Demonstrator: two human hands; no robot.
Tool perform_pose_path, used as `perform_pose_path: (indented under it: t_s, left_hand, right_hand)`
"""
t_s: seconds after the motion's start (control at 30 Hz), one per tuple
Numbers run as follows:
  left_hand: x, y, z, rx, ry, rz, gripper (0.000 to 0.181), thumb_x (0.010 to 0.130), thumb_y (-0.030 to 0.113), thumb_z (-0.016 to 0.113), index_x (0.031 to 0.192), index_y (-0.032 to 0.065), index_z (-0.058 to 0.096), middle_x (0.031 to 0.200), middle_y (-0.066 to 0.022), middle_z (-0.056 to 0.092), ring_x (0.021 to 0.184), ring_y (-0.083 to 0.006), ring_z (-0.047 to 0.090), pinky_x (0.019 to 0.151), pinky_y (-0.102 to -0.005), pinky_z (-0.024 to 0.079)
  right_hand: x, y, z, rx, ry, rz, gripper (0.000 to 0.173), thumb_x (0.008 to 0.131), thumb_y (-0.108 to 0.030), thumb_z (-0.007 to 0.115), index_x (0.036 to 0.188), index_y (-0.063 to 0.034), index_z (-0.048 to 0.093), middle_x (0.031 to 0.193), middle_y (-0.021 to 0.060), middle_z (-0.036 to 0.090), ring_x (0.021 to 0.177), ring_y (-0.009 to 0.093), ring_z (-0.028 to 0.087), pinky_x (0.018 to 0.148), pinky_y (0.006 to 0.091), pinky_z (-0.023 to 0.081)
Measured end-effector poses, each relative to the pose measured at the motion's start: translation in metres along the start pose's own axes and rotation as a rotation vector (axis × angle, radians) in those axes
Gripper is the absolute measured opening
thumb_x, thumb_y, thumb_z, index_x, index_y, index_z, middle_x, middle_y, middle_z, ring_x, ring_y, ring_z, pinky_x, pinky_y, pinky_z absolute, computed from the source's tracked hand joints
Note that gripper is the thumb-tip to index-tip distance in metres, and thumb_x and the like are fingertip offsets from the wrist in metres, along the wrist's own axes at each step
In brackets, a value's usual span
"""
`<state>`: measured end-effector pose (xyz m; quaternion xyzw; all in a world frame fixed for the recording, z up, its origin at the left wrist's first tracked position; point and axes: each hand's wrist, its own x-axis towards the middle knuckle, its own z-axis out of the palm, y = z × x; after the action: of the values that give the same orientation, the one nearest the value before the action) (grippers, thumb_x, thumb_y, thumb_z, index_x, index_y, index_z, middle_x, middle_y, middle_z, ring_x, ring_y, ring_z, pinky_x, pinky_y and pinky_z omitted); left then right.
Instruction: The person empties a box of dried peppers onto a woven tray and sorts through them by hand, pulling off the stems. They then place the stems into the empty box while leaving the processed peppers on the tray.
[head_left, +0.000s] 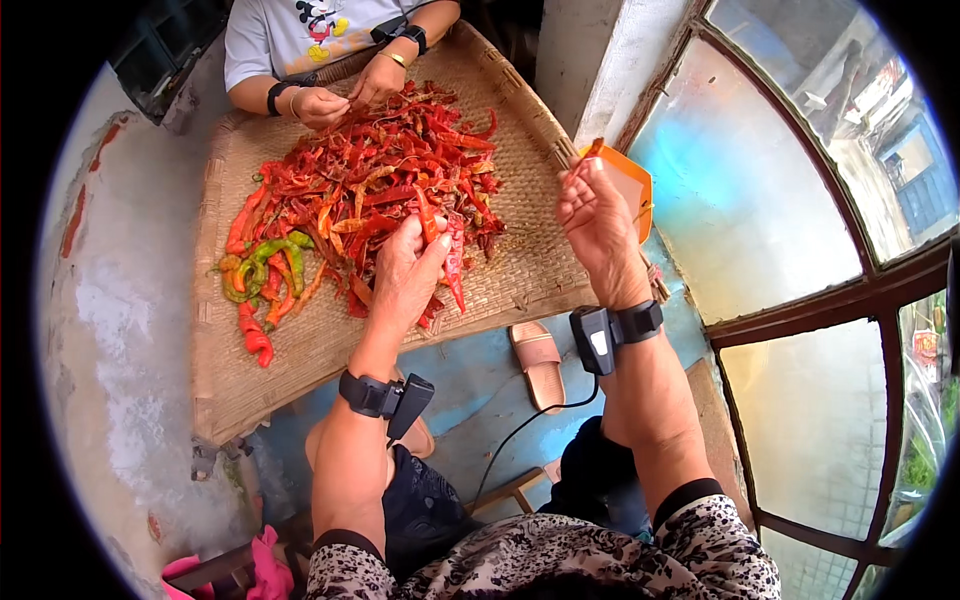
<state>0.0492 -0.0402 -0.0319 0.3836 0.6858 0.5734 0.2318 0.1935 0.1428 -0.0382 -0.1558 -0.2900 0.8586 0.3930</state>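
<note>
My left hand is closed on red chili peppers, over the near side of a large heap of red chilies. A woven bamboo tray bears the heap. At the tray's right rim, my right hand is raised and pinches a small dried red chili between thumb and fingers. Behind that hand is an orange-rimmed container, partly hidden. Curled green and red peppers lie on the tray's left part.
Across the tray, a person has both hands at the heap's far edge. A framed window stands at right, a plaster wall at left. A pink slipper is on the floor. A black cable hangs from my right wrist device.
</note>
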Motion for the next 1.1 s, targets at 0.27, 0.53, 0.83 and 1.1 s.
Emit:
perform_pose_path:
  t_s: [0.27, 0.53, 0.83, 1.1]
  left_hand:
    - [-0.002, 0.003, 0.000, -0.262, 0.023, -0.079, 0.011, 0.088, 0.011, 0.056, 0.095, 0.0029, 0.053, 0.070, 0.0014, 0.054, 0.056, -0.0040, 0.048, 0.051, -0.0198, 0.041]
    - [-0.001, 0.000, -0.005, -0.152, 0.054, -0.084, 0.019, 0.093, 0.018, 0.050, 0.106, 0.0049, 0.054, 0.085, -0.0013, 0.056, 0.066, -0.0071, 0.053, 0.062, -0.0222, 0.047]
    - [-0.001, 0.002, -0.013, -0.227, 0.055, -0.092, 0.021, 0.091, 0.016, 0.054, 0.107, 0.0041, 0.050, 0.085, -0.0042, 0.058, 0.067, -0.0085, 0.056, 0.059, -0.0226, 0.048]
    - [0.005, 0.008, -0.006, 0.112, -0.086, -0.049, 0.019, 0.088, 0.015, 0.059, 0.100, 0.0018, 0.055, 0.084, -0.0038, 0.061, 0.071, -0.0085, 0.058, 0.063, -0.0239, 0.049]
  right_hand:
    - [-0.038, 0.045, 0.038, -0.911, -0.333, 0.129, 0.034, 0.088, -0.032, 0.060, 0.089, 0.0018, 0.060, 0.075, 0.0042, 0.062, 0.063, 0.010, 0.054, 0.053, 0.0256, 0.044]
    - [-0.036, 0.057, 0.036, -0.976, -0.358, 0.014, 0.023, 0.088, -0.022, 0.062, 0.080, 0.0002, 0.060, 0.062, 0.0022, 0.059, 0.054, 0.009, 0.052, 0.048, 0.0275, 0.041]
    - [0.009, -0.001, 0.009, 0.203, 0.066, -0.004, 0.029, 0.091, -0.031, 0.055, 0.101, -0.0037, 0.054, 0.094, 0.0105, 0.063, 0.070, 0.010, 0.057, 0.057, 0.0201, 0.046]
    - [-0.033, 0.052, 0.045, -1.099, -0.424, -0.039, 0.027, 0.091, -0.022, 0.056, 0.090, 0.0040, 0.062, 0.067, 0.0033, 0.060, 0.060, 0.010, 0.052, 0.053, 0.0268, 0.042]
